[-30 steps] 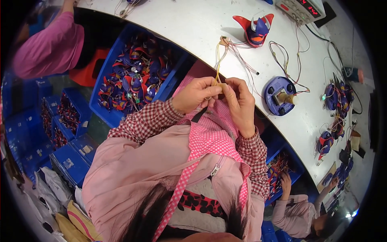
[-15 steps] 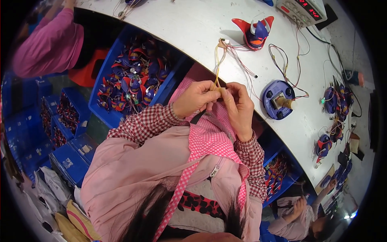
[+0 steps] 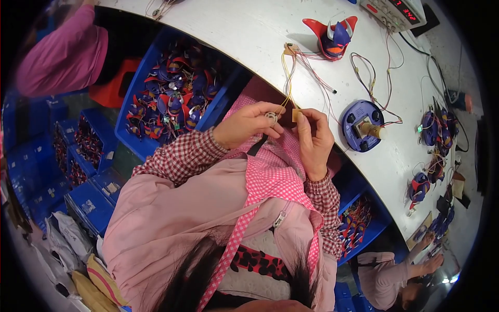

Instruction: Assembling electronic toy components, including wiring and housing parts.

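Observation:
Above my lap, by the table edge, my left hand [image 3: 248, 125] pinches a small round metal-rimmed disc [image 3: 271, 118], perhaps a speaker. My right hand [image 3: 315, 139] grips a small tan square piece [image 3: 296, 115] between thumb and fingers, a little apart from the disc. Yellow and dark wires [image 3: 286, 78] run from between my hands up to a small brown circuit board [image 3: 292, 49] on the table. More thin wires link that board toward a purple toy head with silver horns and a red collar [image 3: 338, 39]. Which wire joins which held piece is hidden by my fingers.
A purple round base [image 3: 359, 126] with a tan cylinder lies right of my hands, wired toward a power supply [image 3: 397, 14]. Blue bins [image 3: 136, 112] of toy heads flank me. More toy parts [image 3: 435, 127] lie far right. Co-workers sit left [image 3: 67, 57] and lower right [image 3: 382, 281].
My hands have drawn apart, so the disc in my left and the square piece in my right now show. The co-worker at lower right has moved their arms.

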### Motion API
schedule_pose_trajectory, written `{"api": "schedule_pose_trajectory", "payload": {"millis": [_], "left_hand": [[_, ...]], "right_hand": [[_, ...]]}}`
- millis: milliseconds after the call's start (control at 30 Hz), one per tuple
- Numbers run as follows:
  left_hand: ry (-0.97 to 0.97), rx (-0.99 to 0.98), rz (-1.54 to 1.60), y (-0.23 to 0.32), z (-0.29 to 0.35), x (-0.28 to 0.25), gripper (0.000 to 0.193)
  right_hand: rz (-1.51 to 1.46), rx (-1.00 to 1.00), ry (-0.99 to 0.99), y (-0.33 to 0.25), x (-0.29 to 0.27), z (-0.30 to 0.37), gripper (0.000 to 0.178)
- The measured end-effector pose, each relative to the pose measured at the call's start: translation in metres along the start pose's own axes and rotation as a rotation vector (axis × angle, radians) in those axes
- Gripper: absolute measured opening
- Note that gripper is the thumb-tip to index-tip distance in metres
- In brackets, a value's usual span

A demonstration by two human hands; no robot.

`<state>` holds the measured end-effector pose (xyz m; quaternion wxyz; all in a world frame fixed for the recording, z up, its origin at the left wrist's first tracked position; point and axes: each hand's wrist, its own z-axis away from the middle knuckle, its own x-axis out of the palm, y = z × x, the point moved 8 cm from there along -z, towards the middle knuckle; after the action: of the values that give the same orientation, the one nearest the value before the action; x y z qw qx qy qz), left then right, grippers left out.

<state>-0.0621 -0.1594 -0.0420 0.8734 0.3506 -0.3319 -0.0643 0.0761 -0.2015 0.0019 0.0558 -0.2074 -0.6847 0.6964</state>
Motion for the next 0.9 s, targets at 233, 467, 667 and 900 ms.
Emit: {"api": "schedule_pose_trajectory", "payload": {"millis": [233,467,667,900], "left_hand": [[-0.041,0.006,-0.303,0.012,0.006,-0.010,0.031],[-0.028,-0.032,-0.243,0.016,-0.013,0.016,0.026],[0.110,0.051,-0.292,0.012,-0.019,-0.007,0.014],[-0.080,0.045,-0.285,0.006,-0.024,-0.006,0.015]], "right_hand": [[0.019,-0.038,-0.034,-0.002,0.004,-0.005,0.013],[0.054,0.069,0.020,-0.004,-0.014,-0.010,0.010],[0.158,-0.307,0.087,-0.009,0.007,-0.004,0.012],[0.049,-0.333,0.203,-0.023,-0.001,0.011,0.014]]}}
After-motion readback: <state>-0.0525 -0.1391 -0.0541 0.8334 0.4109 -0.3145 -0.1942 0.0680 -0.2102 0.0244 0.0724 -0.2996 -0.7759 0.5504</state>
